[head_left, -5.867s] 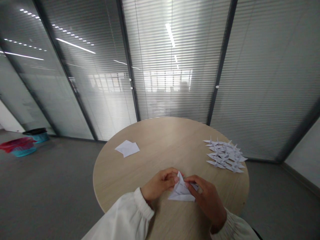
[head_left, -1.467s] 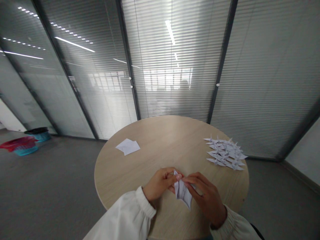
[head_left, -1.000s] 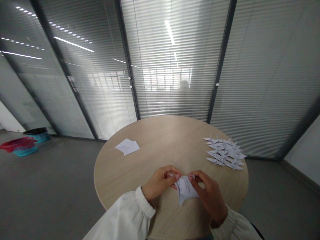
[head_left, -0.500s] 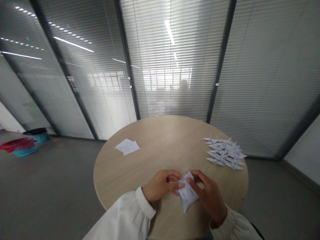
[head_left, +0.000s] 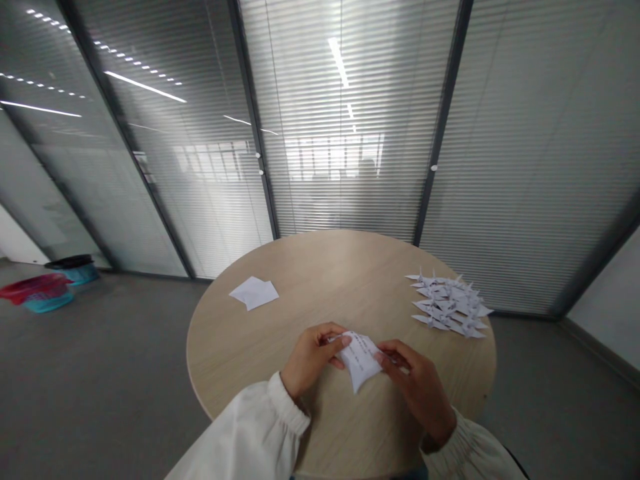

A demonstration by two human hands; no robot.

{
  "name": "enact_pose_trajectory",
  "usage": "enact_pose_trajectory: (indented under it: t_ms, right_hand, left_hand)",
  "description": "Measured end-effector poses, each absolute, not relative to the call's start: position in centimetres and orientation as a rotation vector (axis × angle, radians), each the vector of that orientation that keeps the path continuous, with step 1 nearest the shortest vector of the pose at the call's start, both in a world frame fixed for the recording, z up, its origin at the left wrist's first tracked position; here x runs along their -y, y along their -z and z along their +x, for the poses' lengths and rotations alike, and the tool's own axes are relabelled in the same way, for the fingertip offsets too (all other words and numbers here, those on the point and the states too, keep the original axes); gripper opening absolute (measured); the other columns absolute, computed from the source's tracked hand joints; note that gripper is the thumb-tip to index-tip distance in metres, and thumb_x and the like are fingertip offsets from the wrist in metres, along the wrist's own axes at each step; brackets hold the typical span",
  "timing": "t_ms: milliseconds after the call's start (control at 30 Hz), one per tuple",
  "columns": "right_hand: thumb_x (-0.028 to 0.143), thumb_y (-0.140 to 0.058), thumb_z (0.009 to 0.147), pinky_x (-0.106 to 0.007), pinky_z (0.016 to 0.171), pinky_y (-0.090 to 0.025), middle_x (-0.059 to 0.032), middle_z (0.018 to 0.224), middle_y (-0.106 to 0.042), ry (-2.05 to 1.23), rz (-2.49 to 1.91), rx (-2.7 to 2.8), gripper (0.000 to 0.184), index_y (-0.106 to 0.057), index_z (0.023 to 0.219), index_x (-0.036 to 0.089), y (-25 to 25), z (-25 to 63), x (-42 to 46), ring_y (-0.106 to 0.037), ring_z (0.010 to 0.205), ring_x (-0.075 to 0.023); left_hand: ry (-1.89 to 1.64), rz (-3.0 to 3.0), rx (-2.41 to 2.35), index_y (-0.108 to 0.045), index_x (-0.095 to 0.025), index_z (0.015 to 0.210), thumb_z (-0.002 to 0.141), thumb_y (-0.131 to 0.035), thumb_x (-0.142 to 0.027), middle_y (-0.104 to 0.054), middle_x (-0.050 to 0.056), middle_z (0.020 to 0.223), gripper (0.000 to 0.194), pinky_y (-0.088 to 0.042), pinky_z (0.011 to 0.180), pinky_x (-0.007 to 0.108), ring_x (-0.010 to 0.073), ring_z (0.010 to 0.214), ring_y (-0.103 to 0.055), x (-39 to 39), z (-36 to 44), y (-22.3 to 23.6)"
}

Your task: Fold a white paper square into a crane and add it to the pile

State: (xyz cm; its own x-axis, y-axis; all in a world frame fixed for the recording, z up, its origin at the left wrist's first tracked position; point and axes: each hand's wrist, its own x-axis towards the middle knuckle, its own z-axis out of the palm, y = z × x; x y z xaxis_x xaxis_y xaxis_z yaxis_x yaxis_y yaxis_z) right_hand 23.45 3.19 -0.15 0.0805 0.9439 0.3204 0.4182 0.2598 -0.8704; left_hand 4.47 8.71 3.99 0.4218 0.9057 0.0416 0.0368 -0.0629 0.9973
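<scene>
While held up in both bare hands above the near part of the round table [head_left: 325,283], should be treated as light and thin — just folded paper [head_left: 361,365], marked with dark lines of writing or print, one point hanging downward. Pinched narrowly at its left side by the left hand [head_left: 304,361], thumb on top, fingers curled behind. Pinched narrowly at its right side, too, by the right hand [head_left: 417,385]; cannot tell how far underneath the fingers reach.

Likely to feel almost weightless, soft across single layers, stiffer and springier along the folds. Probably not slippery against skin, but easily dented or torn at a thin corner. Best taken by the layered side edges, with flat pads rather than nails, leaving the hanging point free. Press lightly and evenly — avoid tugging outward, for fear of loosening creases.

Lying farther off: loose white sheets [head_left: 254,293] toward the left, and pointed paper pieces [head_left: 450,305], clustered near the right edge, best lifted by their bodies, not their tips.
</scene>
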Motion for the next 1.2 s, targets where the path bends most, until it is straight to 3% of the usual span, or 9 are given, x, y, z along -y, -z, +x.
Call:
enact_pose_trajectory:
  t_ms: [200,367,433,500,667,1033,1200]
  right_hand:
    - [0.039,-0.054,0.081,-0.023,0.06,-0.047,-0.0013,0.067,-0.065,-0.615,-1.329,1.385,0.023,-0.066,0.089,0.021,-0.3,23.8,-2.9,-0.061,0.06,-0.0155]
    - [0.038,-0.056,0.079,-0.022,0.056,-0.044,0.0016,0.056,-0.061,-0.648,-1.332,1.298,0.026,-0.069,0.091,0.02,-0.9,24.0,-2.6,-0.058,0.054,-0.0138]
    - [0.039,-0.056,0.078,-0.022,0.054,-0.043,0.0029,0.049,-0.058,-0.68,-1.362,1.261,0.028,-0.07,0.093,0.02,-0.8,24.1,-2.6,-0.057,0.05,-0.0134]
    - [0.039,-0.057,0.078,-0.022,0.055,-0.044,0.0027,0.047,-0.059,-0.717,-1.376,1.238,0.03,-0.07,0.096,0.02,-0.8,24.2,-2.6,-0.058,0.049,-0.014]
    - [0.039,-0.058,0.074,-0.026,0.063,-0.051,-0.0038,0.066,-0.072,-0.9,-1.309,1.141,0.031,-0.072,0.095,0.02,-1.4,24.1,-2.4,-0.067,0.064,-0.0195]
    - [0.032,-0.063,0.072,-0.032,0.083,-0.051,-0.0034,0.094,-0.072,-0.816,-1.246,1.236,0.021,-0.074,0.088,0.025,-1.4,24.7,-2.6,-0.065,0.093,-0.0237]
    - [0.034,-0.063,0.074,-0.033,0.088,-0.05,-0.0045,0.105,-0.069,-0.791,-1.132,1.274,0.019,-0.073,0.087,0.025,-1.2,24.8,-2.8,-0.062,0.102,-0.0239]
  left_hand:
    - [-1.05,1.616,-1.079,-0.07,-0.012,0.079,0.066,-0.071,-0.042,-0.059,0.003,0.067,0.033,-0.038,0.042,0.017,0.0092,0.053,-0.049,-9.0,4.1,-3.9]
    - [-0.965,1.528,-1.095,-0.071,-0.01,0.08,0.067,-0.069,-0.047,-0.049,-0.003,0.046,0.039,-0.032,0.034,0.016,0.0055,0.036,-0.04,-8.9,4.1,-4.0]
    - [-0.891,1.419,-1.034,-0.069,-0.009,0.084,0.068,-0.068,-0.049,-0.05,-0.003,0.042,0.043,-0.037,0.035,0.018,0.0078,0.033,-0.046,-8.6,4.1,-4.3]
    - [-0.854,1.305,-0.98,-0.068,-0.009,0.087,0.066,-0.07,-0.048,-0.059,0.001,0.05,0.045,-0.042,0.036,0.02,0.0117,0.038,-0.055,-8.3,4.2,-4.7]
    - [-0.87,1.196,-0.926,-0.068,-0.009,0.088,0.065,-0.074,-0.042,-0.07,0.012,0.083,0.04,-0.047,0.039,0.019,0.0157,0.051,-0.065,-7.8,4.2,-5.3]
    - [-0.976,1.184,-0.924,-0.07,-0.008,0.077,0.061,-0.077,-0.038,-0.071,0.012,0.078,0.035,-0.049,0.039,0.021,0.0196,0.056,-0.067,-8.2,4.3,-5.0]
    - [-1.029,1.25,-0.902,-0.071,-0.01,0.074,0.06,-0.077,-0.038,-0.071,0.011,0.078,0.032,-0.053,0.048,0.023,0.0233,0.074,-0.068,-8.1,4.4,-5.3]
